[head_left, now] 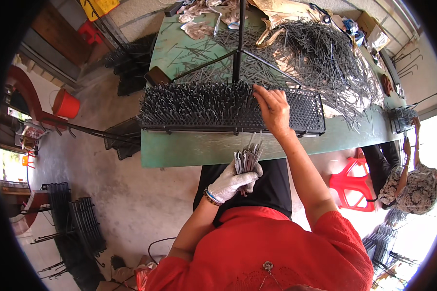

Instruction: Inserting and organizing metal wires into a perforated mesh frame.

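A: Most of the black rack [306,114] is already filled: grey metal pins [194,102] stand upright in its holes from the left end to about the middle. What remains?

B: The right part of the rack, a perforated plate with bare holes, holds no pins as far as the view shows. In my judgement the work is well past half, with that right stretch left to fill.

A: Reading left to right, where are the hands?

B: The left hand [230,182], in a white glove, hangs below the edge of the green table [179,150]; its fingers are closed around a bundle of pins [247,157], points upward. The right hand [273,109], bare, rests on the rack at the boundary between filled and empty holes. Its fingertips are pinched together at the top edge, apparently on a single pin, though the pin itself is too small to confirm.

A: And the supply?

B: A large loose heap of pins [325,58] lies on the table behind the rack, toward the right. A black tripod [238,43] stands over the rack's middle. At far right another person [412,186] sits beside a red stool [352,186].
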### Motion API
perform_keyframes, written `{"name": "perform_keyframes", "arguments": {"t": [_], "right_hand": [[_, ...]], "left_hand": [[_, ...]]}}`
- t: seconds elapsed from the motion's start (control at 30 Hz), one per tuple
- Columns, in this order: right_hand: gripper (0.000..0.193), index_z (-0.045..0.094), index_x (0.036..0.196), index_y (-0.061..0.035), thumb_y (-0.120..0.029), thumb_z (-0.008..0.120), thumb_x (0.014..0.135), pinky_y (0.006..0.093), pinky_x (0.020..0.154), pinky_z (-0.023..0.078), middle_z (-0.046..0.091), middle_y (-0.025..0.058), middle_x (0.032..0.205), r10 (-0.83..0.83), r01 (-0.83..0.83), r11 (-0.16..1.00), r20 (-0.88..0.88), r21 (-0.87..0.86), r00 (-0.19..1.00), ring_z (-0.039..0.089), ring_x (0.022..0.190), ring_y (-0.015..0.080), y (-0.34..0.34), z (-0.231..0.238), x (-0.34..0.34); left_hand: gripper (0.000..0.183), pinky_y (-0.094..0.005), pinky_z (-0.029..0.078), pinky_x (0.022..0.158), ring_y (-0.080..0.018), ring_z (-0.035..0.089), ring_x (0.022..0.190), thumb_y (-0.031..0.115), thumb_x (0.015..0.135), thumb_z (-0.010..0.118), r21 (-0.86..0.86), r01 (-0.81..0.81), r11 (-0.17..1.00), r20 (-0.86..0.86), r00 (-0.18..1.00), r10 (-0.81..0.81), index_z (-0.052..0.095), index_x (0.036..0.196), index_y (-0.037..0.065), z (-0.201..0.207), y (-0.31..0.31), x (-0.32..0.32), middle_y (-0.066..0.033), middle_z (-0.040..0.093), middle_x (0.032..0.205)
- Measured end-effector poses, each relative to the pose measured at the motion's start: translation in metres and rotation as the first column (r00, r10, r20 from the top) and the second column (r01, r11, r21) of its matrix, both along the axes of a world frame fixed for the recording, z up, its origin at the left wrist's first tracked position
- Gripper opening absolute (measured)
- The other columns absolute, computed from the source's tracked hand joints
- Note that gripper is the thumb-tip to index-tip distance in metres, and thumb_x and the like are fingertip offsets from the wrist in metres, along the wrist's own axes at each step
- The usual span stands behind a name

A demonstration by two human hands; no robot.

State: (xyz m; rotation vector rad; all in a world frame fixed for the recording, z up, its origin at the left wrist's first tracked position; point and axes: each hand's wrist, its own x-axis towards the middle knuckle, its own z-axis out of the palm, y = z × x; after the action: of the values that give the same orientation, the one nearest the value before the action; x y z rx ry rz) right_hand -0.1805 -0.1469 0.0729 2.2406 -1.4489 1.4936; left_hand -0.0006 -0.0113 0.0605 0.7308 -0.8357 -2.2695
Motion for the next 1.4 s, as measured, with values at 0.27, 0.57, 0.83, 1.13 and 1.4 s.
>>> {"name": "perform_keyframes", "arguments": {"t": [0.27, 0.57, 0.83, 1.13, 1.4], "right_hand": [[0.022, 0.068, 0.102, -0.0071, -0.006, 0.068, 0.08, 0.0337, 0.072, 0.042, 0.064, 0.0041, 0.08, 0.06, -0.056, 0.998, -0.101, 0.038, 0.993, 0.056, 0.073, 0.0207, 0.003, -0.001, -0.003], [0.022, 0.068, 0.103, -0.0061, -0.01, 0.067, 0.081, 0.0347, 0.082, 0.043, 0.065, 0.0084, 0.095, 0.068, -0.062, 0.997, -0.154, 0.045, 0.986, 0.058, 0.088, 0.0248, 0.012, 0.012, -0.01], [0.041, 0.067, 0.105, 0.0046, -0.034, 0.055, 0.095, 0.0297, 0.082, 0.047, 0.069, 0.0109, 0.099, 0.037, -0.722, 0.344, 0.76, 0.6, 0.649, 0.061, 0.09, 0.014, 0.06, 0.024, -0.02], [0.031, 0.07, 0.097, 0.0041, -0.026, 0.063, 0.091, 0.0258, 0.075, 0.047, 0.069, 0.0066, 0.085, 0.002, -0.696, 0.37, 0.748, 0.616, 0.663, 0.058, 0.079, 0.0099, 0.071, 0.024, -0.023], [0.029, 0.069, 0.088, 0.0037, -0.025, 0.063, 0.091, 0.0247, 0.064, 0.047, 0.064, 0.0031, 0.073, 0.052, -0.522, 0.465, 0.566, 0.715, 0.822, 0.056, 0.069, 0.0081, 0.066, 0.024, -0.026]], "left_hand": [[0.021, -0.0224, 0.046, 0.054, -0.0067, 0.052, 0.061, 0.008, 0.085, 0.062, 0.016, -0.008, 1.0, 0.041, 0.999, 0.007, 0.054, 0.105, 0.006, -0.008, 0.001, 0.0, -0.0003, 0.055, 0.082], [0.026, -0.0228, 0.046, 0.053, -0.008, 0.054, 0.061, 0.007, 0.084, 0.062, 0.01, 0.002, 1.0, 0.056, 0.998, -0.002, 0.051, 0.108, 0.005, -0.006, -0.004, -0.001, -0.0023, 0.059, 0.085], [0.027, -0.0224, 0.046, 0.055, -0.0083, 0.054, 0.061, 0.006, 0.082, 0.063, -0.046, 0.115, 0.992, -0.015, 0.993, -0.116, 0.053, 0.107, 0.005, 0.002, -0.014, 0.001, -0.0021, 0.059, 0.086], [0.028, -0.0223, 0.046, 0.055, -0.0075, 0.053, 0.061, 0.008, 0.082, 0.063, -0.027, 0.042, 0.999, 0.027, 0.999, -0.042, 0.052, 0.108, 0.005, 0.0, -0.008, -0.01, -0.0011, 0.06, 0.086], [0.024, -0.022, 0.046, 0.055, -0.0072, 0.053, 0.06, 0.009, 0.084, 0.062, -0.096, 0.075, 0.992, 0.129, 0.99, -0.063, 0.055, 0.106, 0.004, -0.005, -0.014, -0.007, -0.0011, 0.059, 0.082]]}}
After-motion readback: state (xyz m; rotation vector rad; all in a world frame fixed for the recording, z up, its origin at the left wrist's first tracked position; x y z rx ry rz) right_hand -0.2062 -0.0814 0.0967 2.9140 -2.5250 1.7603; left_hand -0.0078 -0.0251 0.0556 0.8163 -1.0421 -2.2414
